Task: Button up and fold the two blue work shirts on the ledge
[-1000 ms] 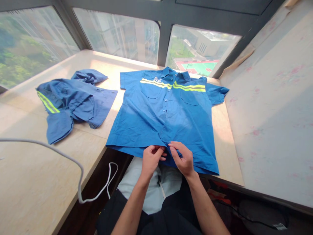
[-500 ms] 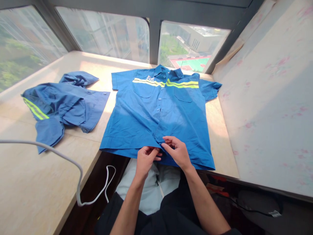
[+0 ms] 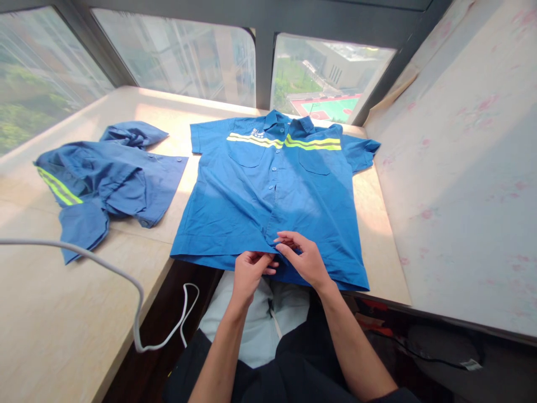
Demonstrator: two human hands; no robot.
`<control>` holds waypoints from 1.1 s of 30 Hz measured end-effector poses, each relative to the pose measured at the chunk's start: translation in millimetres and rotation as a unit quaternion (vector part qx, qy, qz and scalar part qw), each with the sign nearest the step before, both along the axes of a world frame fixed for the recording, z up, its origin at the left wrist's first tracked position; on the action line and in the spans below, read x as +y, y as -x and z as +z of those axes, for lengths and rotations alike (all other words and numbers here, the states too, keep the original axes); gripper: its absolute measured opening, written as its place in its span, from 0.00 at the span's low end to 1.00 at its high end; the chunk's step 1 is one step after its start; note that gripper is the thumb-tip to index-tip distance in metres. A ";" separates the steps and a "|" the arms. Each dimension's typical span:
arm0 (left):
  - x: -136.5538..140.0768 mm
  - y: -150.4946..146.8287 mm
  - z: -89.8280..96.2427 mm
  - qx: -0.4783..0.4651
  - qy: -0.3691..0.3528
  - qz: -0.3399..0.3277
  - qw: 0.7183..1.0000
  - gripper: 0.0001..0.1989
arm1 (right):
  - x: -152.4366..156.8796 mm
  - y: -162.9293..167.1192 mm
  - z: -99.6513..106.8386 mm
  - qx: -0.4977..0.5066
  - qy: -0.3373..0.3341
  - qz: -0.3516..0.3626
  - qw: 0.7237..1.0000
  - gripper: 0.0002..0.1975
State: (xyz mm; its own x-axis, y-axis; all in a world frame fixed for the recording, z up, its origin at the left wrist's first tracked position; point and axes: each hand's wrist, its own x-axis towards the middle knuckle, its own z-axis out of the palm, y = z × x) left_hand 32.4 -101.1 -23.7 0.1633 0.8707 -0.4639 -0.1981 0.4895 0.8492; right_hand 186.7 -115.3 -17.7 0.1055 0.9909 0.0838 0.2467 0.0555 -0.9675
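Note:
A blue short-sleeved work shirt (image 3: pixel 235 207) lies spread face up, its collar toward the windows and yellow-and-silver stripes across the chest. Buttons run down its front, and the hem hangs over the near edge. My left hand (image 3: pixel 250 274) pinches the hem at the bottom of the front opening. Just right of it, my right hand (image 3: pixel 302 257) has thumb and forefinger closed on the front edge of the cloth, the other fingers loosely bent. Whatever lies between the fingertips is hidden.
A second blue garment (image 3: pixel 126 179) with a striped band lies crumpled at the left on the pale ledge (image 3: pixel 168 117). A white cable (image 3: pixel 104 266) loops over the ledge edge. Windows (image 3: pixel 180 61) stand behind; a flower-patterned wall (image 3: pixel 465 184) rises at right.
My right hand has shifted slightly left and up along the shirt's front edge. The left hand keeps its pinch on the hem, and the shirt lies as before.

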 end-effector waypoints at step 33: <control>-4.2 -4.6 -8.2 0.056 -0.040 -0.009 0.998 0.22 | -9.0 5.6 6.8 0.004 0.063 -0.049 0.997 0.09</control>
